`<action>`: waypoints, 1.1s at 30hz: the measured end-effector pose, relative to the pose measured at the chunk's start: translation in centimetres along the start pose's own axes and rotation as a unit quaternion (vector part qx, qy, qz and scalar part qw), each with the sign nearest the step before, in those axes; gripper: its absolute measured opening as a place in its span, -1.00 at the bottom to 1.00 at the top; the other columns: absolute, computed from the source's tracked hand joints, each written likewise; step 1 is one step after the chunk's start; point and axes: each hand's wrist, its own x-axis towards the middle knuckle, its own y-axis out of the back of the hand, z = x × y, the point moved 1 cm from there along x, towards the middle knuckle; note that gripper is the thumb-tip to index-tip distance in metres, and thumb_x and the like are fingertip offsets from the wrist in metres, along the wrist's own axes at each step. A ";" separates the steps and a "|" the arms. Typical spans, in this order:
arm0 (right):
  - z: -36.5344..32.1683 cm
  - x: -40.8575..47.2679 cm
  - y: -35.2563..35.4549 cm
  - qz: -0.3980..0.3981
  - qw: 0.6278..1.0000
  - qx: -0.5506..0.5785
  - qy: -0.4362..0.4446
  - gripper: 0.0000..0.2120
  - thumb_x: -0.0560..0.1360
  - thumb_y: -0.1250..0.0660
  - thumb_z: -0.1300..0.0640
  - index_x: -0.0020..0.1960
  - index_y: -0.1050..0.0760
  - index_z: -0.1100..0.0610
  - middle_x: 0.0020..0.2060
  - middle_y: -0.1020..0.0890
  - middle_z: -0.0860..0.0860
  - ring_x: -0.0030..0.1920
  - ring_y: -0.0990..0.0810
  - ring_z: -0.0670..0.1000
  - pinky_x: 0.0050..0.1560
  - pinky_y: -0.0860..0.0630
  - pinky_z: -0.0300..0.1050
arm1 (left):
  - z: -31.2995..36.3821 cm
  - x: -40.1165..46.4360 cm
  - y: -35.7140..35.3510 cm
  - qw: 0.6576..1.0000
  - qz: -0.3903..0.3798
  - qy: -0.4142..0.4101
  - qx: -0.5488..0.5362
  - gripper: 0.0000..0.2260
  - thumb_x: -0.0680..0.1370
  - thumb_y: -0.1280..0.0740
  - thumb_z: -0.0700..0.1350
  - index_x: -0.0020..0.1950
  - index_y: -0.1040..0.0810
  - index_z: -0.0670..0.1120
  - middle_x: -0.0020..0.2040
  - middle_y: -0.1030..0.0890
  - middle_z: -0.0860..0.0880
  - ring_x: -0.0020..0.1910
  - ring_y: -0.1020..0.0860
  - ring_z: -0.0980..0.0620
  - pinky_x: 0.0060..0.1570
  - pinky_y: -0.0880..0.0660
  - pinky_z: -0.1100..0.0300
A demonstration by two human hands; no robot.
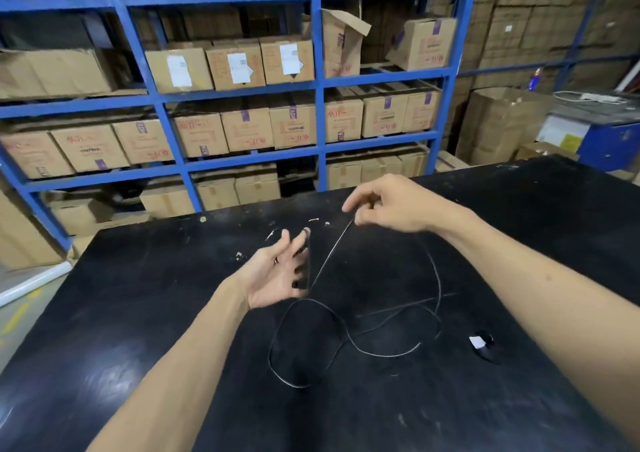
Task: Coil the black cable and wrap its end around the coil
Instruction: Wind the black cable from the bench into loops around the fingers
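Blue shelving [320, 80] of cardboard boxes backs my black table [138, 313]. Thin black cable [346, 342] sprawls loose, mostly uncoiled; right hand [398, 209] pinches a strand above it, left hand [277, 275] fingers spread beside the strand, coiling barely begun.

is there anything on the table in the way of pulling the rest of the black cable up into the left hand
Nothing visible blocks it. The black cable lies in loose loops on the bare black table, running up to the right hand, which pinches it, and past the open left hand. The small tagged end piece sits off to the right.
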 end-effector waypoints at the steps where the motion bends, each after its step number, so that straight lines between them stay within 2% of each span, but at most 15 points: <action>1: -0.2 0.7 0.6 0.008 0.999 -0.032 0.008 -0.80 0.55 -0.45 0.13 0.14 -0.67 -0.08 -0.19 -0.66 -0.22 -0.21 -0.60 -0.29 -0.13 -0.46 -0.30 | -0.9 0.2 -0.7 0.999 -0.025 0.024 0.014 -0.56 0.64 0.00 0.30 0.44 -0.43 0.26 0.32 -0.53 0.08 0.13 -0.57 -0.01 0.17 -0.43 -0.04; 3: 0.2 2.1 1.0 0.022 0.997 -0.072 0.016 -0.82 0.53 -0.49 0.09 0.12 -0.68 -0.07 -0.07 -0.66 -0.17 -0.04 -0.61 -0.20 0.00 -0.54 -0.16 | -2.4 0.7 -2.1 0.996 -0.069 0.049 0.036 -0.55 0.64 0.00 0.30 0.46 -0.41 0.26 0.31 -0.55 0.10 0.07 -0.54 0.04 0.13 -0.38 0.05; 6: 1.7 3.3 0.8 0.053 0.997 -0.048 0.008 -0.88 0.48 -0.53 0.05 0.02 -0.71 -0.06 -0.08 -0.68 -0.17 0.03 -0.62 -0.15 0.09 -0.54 -0.10 | -2.5 0.3 -4.0 0.990 -0.124 0.061 0.027 -0.53 0.64 -0.01 0.29 0.53 -0.31 0.27 0.44 -0.41 0.07 0.31 -0.35 -0.04 0.35 -0.20 -0.08; 8: 2.7 3.3 -0.1 0.065 0.998 -0.005 -0.006 -0.89 0.48 -0.53 0.03 0.01 -0.74 -0.07 -0.11 -0.71 -0.18 -0.02 -0.62 -0.20 0.05 -0.51 -0.15 | -1.2 -0.7 -4.7 0.989 -0.142 0.036 -0.005 -0.52 0.62 -0.05 0.28 0.53 -0.31 0.27 0.54 -0.27 0.06 0.49 -0.21 -0.09 0.49 -0.09 -0.22; 10: 3.5 3.1 -1.8 0.066 0.995 0.068 -0.024 -0.88 0.52 -0.50 0.01 0.04 -0.75 -0.06 -0.15 -0.74 -0.14 -0.14 -0.64 -0.21 -0.03 -0.51 -0.18 | 0.3 -1.5 -5.0 0.987 -0.158 -0.004 -0.013 -0.51 0.61 -0.04 0.29 0.55 -0.28 0.26 0.62 -0.21 -0.01 0.58 -0.14 -0.22 0.51 -0.02 -0.35; 13: 3.6 2.3 -5.5 0.055 0.984 0.165 -0.043 -0.80 0.61 -0.37 0.13 0.03 -0.72 -0.13 -0.16 -0.75 0.09 -0.28 -0.60 0.13 -0.18 -0.57 0.03 | 2.8 -2.0 -5.6 0.974 -0.194 -0.087 -0.073 -0.49 0.64 -0.03 0.25 0.59 -0.19 0.21 0.64 -0.11 -0.15 0.58 -0.07 -0.38 0.48 0.02 -0.44; 15: 2.7 1.5 -7.7 0.037 0.976 0.207 -0.048 -0.75 0.64 -0.29 0.16 0.07 -0.69 -0.12 -0.17 -0.75 0.10 -0.31 -0.54 0.08 -0.28 -0.51 -0.05 | 4.6 -2.0 -6.2 0.968 -0.179 -0.144 -0.101 -0.51 0.66 0.00 0.24 0.59 -0.24 0.19 0.63 -0.13 -0.21 0.56 -0.07 -0.43 0.46 0.02 -0.47; 19: 1.1 -0.5 -10.2 -0.013 0.965 0.259 -0.039 -0.78 0.67 -0.28 -0.06 0.21 -0.66 -0.10 -0.34 -0.64 -0.01 -0.41 -0.45 -0.06 -0.41 -0.42 -0.22 | 7.6 -1.4 -5.2 0.965 -0.079 -0.223 -0.112 -0.55 0.66 -0.01 0.24 0.49 -0.41 0.17 0.59 -0.24 -0.22 0.52 -0.18 -0.43 0.42 -0.07 -0.49; 22: 0.8 -2.2 -8.5 -0.006 0.973 0.225 -0.047 -0.77 0.67 -0.26 -0.04 0.11 -0.70 -0.06 -0.41 -0.59 -0.02 -0.43 -0.43 -0.06 -0.37 -0.41 -0.22 | 8.9 -1.6 -2.1 0.961 -0.022 -0.256 -0.100 -0.54 0.66 -0.03 0.24 0.51 -0.38 0.16 0.54 -0.32 -0.16 0.49 -0.28 -0.31 0.45 -0.05 -0.44; 23: 0.9 -2.7 -7.6 -0.009 0.977 0.208 -0.052 -0.77 0.66 -0.28 -0.03 0.05 -0.71 -0.03 -0.42 -0.58 -0.02 -0.44 -0.42 -0.05 -0.37 -0.41 -0.23 | 9.0 -1.7 -0.9 0.962 -0.006 -0.255 -0.096 -0.53 0.66 -0.04 0.24 0.53 -0.36 0.15 0.56 -0.31 -0.12 0.53 -0.24 -0.26 0.48 0.01 -0.41; 26: 0.4 -3.8 -4.3 -0.027 0.979 0.188 -0.072 -0.75 0.63 -0.33 -0.04 -0.07 -0.71 0.06 -0.41 -0.54 -0.03 -0.44 -0.41 -0.04 -0.39 -0.35 -0.20 | 8.1 -1.8 0.9 0.982 0.058 -0.181 -0.014 -0.50 0.66 -0.03 0.25 0.59 -0.22 0.16 0.65 0.01 0.01 0.62 0.18 -0.12 0.51 0.23 -0.29; 27: 0.2 -3.7 -3.2 -0.032 0.979 0.188 -0.075 -0.75 0.61 -0.36 -0.04 -0.08 -0.70 0.10 -0.40 -0.52 -0.03 -0.44 -0.39 -0.05 -0.41 -0.32 -0.20 | 7.4 -1.7 1.1 0.986 0.083 -0.141 0.034 -0.50 0.67 -0.02 0.23 0.59 -0.25 0.12 0.65 -0.01 0.06 0.62 0.18 -0.05 0.52 0.24 -0.22; 30: -0.8 -2.6 0.7 -0.010 0.979 0.191 -0.069 -0.77 0.61 -0.38 0.03 -0.06 -0.67 0.18 -0.40 -0.47 -0.04 -0.50 -0.34 -0.11 -0.47 -0.27 -0.28 | 4.6 -1.1 0.5 0.981 0.115 -0.024 0.156 -0.57 0.69 -0.06 0.15 0.48 -0.44 0.04 0.55 -0.25 0.19 0.55 -0.12 0.19 0.55 0.14 0.05; 32: -0.8 -1.1 3.2 0.056 0.975 0.201 -0.069 -0.76 0.63 -0.36 0.05 -0.16 -0.63 0.12 -0.44 -0.46 -0.07 -0.52 -0.31 -0.12 -0.47 -0.27 -0.27 | 2.9 -0.9 -0.4 0.978 0.087 0.031 0.189 -0.58 0.68 -0.12 0.13 0.43 -0.52 -0.01 0.40 -0.47 0.22 0.32 -0.42 0.32 0.50 0.00 0.24; 33: -0.4 -0.3 4.2 0.097 0.971 0.203 -0.076 -0.75 0.63 -0.36 0.04 -0.20 -0.61 0.08 -0.44 -0.47 -0.08 -0.52 -0.31 -0.12 -0.46 -0.26 -0.26 | 2.2 -0.6 -0.6 0.979 0.060 0.046 0.191 -0.58 0.64 -0.18 0.14 0.39 -0.57 -0.01 0.37 -0.53 0.21 0.31 -0.45 0.31 0.53 0.00 0.23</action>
